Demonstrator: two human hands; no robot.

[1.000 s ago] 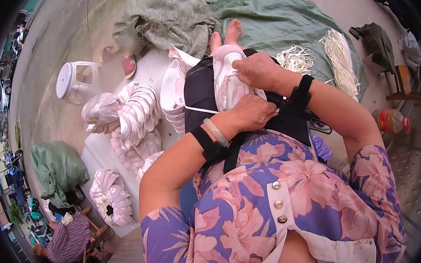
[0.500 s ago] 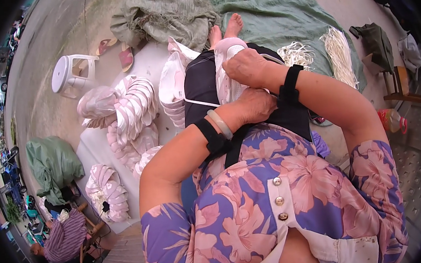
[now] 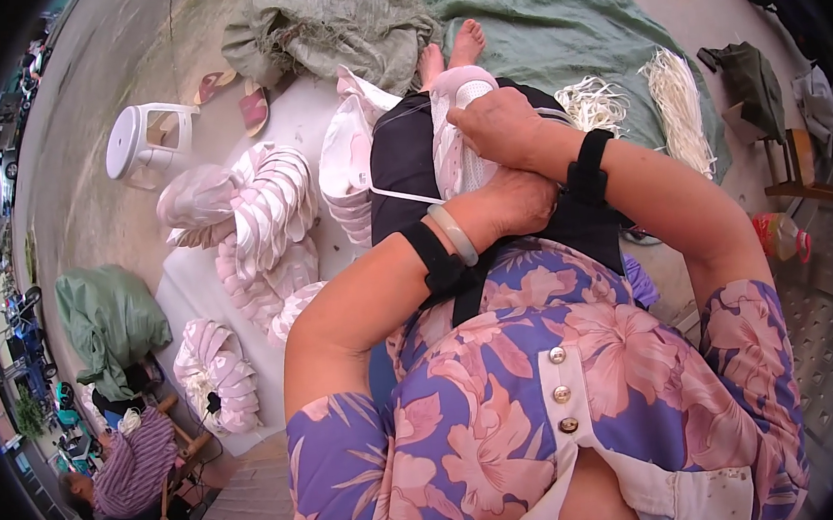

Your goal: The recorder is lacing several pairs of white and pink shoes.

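Note:
A pale pink and white shoe upper (image 3: 455, 133) lies on my black-clothed lap. My right hand (image 3: 504, 124) grips it from the right side, fingers curled over its edge. My left hand (image 3: 520, 201) is closed just below it, against the lap; a thin white lace (image 3: 401, 194) runs left from the upper, and I cannot tell whether this hand pinches it. Both wrists wear black bands, and the left one also has a pale bangle. My bare feet (image 3: 453, 49) show beyond the upper.
Stacks of pink and white shoe uppers (image 3: 264, 214) lie on a white sheet to my left, with another stack (image 3: 212, 362) nearer. A white plastic stool (image 3: 144, 140) stands farther left. Bundles of white laces (image 3: 675, 104) lie on a green cloth. A person (image 3: 128, 473) crouches at lower left.
The view has tilted, so the stool and stacks sit lower in frame. My hands stay on the upper, and the right hand has shifted slightly along its side.

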